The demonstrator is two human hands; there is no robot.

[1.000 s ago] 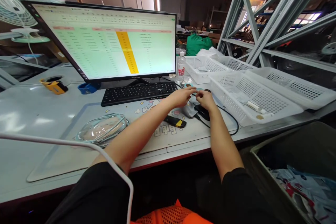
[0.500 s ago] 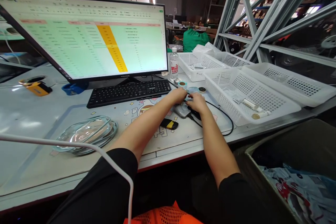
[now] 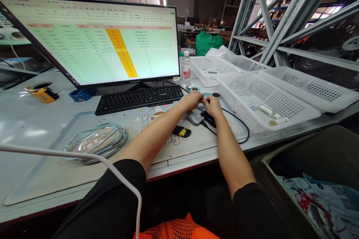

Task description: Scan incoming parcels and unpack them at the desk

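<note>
Over the desk mat, my left hand (image 3: 193, 101) and my right hand (image 3: 212, 106) meet fingertip to fingertip. Both are closed in a pinch, and whatever lies between the fingers is too small to make out. A black computer mouse (image 3: 208, 118) sits just below my right hand. Beside it, under my left wrist, is a grey device (image 3: 195, 118) with a black cable (image 3: 248, 127) looping to the right. A black and yellow box cutter (image 3: 182, 131) lies near my left forearm. Behind the hands are a small roll of tape (image 3: 194, 89) and a round black item (image 3: 215, 95).
A monitor (image 3: 92, 44) and black keyboard (image 3: 137, 99) stand at left. White plastic baskets (image 3: 246, 119) line the right, near a clear bottle (image 3: 186, 69). A coiled cable (image 3: 95, 142) lies left; a white cable (image 3: 112, 165) crosses in front. A bin (image 3: 269, 157) stands lower right.
My right hand's fingers have drawn together into a pinch, and the two hands' fingertips have come closer. More of the mouse shows below my right hand.
</note>
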